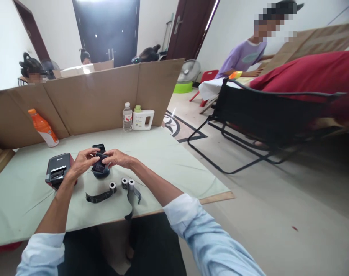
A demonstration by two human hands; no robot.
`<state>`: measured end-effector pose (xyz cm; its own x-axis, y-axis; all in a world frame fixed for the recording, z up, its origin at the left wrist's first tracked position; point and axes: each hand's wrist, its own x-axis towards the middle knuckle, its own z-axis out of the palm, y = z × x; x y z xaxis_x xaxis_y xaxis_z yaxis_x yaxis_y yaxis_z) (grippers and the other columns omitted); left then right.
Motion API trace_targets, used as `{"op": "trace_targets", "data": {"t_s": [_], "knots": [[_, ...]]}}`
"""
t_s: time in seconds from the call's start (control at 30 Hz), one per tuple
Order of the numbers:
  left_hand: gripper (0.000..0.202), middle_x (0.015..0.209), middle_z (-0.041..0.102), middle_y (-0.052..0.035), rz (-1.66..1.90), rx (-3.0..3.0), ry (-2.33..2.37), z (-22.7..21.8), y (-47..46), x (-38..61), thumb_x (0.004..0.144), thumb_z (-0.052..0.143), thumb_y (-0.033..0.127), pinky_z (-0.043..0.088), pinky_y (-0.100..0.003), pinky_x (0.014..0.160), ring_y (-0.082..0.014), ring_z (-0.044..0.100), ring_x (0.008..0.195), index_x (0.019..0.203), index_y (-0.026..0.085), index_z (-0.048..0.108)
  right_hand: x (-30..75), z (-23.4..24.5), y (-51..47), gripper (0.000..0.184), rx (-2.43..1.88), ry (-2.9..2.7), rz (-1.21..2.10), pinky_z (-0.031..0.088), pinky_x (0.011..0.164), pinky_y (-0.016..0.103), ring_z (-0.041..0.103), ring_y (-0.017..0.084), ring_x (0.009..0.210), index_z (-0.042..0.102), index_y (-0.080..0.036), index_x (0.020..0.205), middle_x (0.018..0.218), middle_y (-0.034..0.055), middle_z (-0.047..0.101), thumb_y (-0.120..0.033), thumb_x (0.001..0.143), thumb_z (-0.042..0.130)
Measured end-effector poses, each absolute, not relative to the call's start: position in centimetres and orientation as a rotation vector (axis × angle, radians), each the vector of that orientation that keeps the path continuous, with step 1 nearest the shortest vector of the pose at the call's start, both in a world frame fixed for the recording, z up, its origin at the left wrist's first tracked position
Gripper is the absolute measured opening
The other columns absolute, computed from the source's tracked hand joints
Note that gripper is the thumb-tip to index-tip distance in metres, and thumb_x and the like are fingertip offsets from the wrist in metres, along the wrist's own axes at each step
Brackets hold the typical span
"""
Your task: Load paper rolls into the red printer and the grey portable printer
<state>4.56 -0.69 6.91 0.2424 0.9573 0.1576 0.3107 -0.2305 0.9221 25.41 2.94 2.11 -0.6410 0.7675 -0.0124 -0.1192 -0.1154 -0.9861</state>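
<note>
My left hand (86, 160) and my right hand (117, 158) both have their fingers closed on a small black piece (100, 156), whose kind I cannot make out. Just behind and below it is a black device (98, 147) with a dark rounded base (101, 174), partly hidden by my fingers. To the left of my left hand stands a black printer with red sides (58, 168). Nearer to me lie a small roll (112, 187) with a black strip unrolled from it, and two more small rolls (127, 183) with black strips trailing towards the table edge.
A cardboard screen (96, 99) runs along the back of the table (174, 168). Before it stand an orange bottle (43, 126), a clear bottle (127, 118) and a white jug (143, 119). A black folding chair (257, 107) is at the right; several people are beyond.
</note>
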Motion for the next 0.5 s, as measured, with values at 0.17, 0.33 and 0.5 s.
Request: {"op": "trace_targets", "data": {"t_s": [0.17, 0.33, 0.5], "knots": [[0.046, 0.075, 0.067, -0.0012, 1.139, 1.608, 1.180, 6.0, 0.9, 3.8, 0.060, 0.089, 0.039, 0.055, -0.028, 0.063, -0.0148, 0.062, 0.067, 0.096, 0.014, 0.076, 24.3, 1.3, 2.2, 0.043, -0.768, -1.276, 1.756, 0.057, 0.066, 0.027, 0.069, 0.016, 0.073, 0.069, -0.016, 0.103, 0.081, 0.0022, 0.074, -0.032, 0.068, 0.087], [0.036, 0.071, 0.067, -0.0005, 1.190, 1.669, 1.257, 3.0, 2.2, 2.7, 0.059, 0.084, 0.034, 0.050, -0.028, 0.065, -0.0148, 0.060, 0.066, 0.089, 0.015, 0.074, 23.1, -0.2, 0.7, 0.069, -0.889, -1.168, 1.638, 0.056, 0.060, 0.025, 0.065, 0.014, 0.061, 0.055, -0.018, 0.136, 0.067, -0.0051, 0.067, -0.017, 0.071, 0.079], [0.025, 0.075, 0.070, -0.0014, 1.122, 1.870, 1.395, 0.4, 3.0, 2.3, 0.061, 0.073, 0.029, 0.050, -0.031, 0.074, -0.0181, 0.063, 0.073, 0.083, 0.018, 0.075, 22.1, -1.4, 0.1, 0.038, -1.066, -1.246, 1.575, 0.049, 0.051, 0.020, 0.062, 0.012, 0.054, 0.070, -0.015, 0.109, 0.058, -0.0045, 0.064, -0.008, 0.072, 0.068]]}}
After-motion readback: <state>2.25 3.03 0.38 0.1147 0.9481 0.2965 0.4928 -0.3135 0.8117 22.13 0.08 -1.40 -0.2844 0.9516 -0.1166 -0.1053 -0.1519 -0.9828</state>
